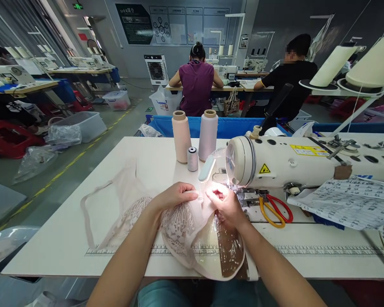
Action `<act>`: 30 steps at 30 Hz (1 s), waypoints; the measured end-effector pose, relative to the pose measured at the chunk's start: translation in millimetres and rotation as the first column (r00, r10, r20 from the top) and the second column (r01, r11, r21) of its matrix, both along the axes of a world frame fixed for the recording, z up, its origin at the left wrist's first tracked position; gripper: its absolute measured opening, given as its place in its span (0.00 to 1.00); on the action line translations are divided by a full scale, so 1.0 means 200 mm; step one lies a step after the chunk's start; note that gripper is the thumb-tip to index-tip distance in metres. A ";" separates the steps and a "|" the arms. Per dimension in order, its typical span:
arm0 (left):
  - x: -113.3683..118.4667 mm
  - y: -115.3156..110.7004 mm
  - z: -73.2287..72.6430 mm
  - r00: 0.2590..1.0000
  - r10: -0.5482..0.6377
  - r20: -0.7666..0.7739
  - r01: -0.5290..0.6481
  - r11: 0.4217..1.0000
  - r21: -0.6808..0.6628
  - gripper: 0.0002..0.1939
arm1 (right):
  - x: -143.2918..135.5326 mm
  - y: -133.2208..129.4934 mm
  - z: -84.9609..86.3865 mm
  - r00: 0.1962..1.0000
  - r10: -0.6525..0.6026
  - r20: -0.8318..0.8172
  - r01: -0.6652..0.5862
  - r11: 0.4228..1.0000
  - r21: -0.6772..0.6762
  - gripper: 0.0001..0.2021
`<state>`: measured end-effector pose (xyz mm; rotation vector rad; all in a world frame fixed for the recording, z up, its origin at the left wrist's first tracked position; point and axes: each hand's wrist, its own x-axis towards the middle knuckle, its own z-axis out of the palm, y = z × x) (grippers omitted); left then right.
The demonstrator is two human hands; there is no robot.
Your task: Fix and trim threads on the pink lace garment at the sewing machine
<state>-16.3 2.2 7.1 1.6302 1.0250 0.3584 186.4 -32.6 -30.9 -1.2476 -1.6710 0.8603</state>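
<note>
A pale pink lace bra (179, 224) lies across the white sewing table, one strap and wing spread to the left and its near cup at the front edge. My left hand (177, 196) pinches the fabric's top edge between thumb and fingers. Close by on the right, my right hand (222, 202) has its fingertips pressed together on the same fabric, under the bright lamp beside the sewing machine (275, 160). Glare hides the needle area and the fingertips' exact grip. Brown and cream patches show through a shiny transparent piece (228, 251) below my right hand.
Two large thread cones (181, 138) and a small spool (192, 159) stand behind my hands. Red and yellow scissors (275, 209) lie right of my right hand, near written paper sheets (348, 202). A printed ruler (323, 250) runs along the front. Two people sit at machines ahead.
</note>
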 end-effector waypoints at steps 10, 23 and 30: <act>0.03 -0.02 -0.01 0.997 -0.042 0.060 0.046 0.997 -0.056 0.18 | -0.03 0.03 -0.01 0.974 0.059 -0.220 -0.100 0.978 -0.182 0.11; 0.07 -0.05 0.00 0.994 -0.098 0.044 0.100 0.994 -0.047 0.18 | -0.03 0.05 -0.02 0.934 0.102 -0.342 -0.225 0.911 -0.344 0.10; 0.09 -0.07 0.01 0.985 -0.162 0.052 0.163 0.986 -0.026 0.16 | -0.02 0.05 -0.01 0.905 0.055 -0.421 -0.271 0.838 -0.474 0.13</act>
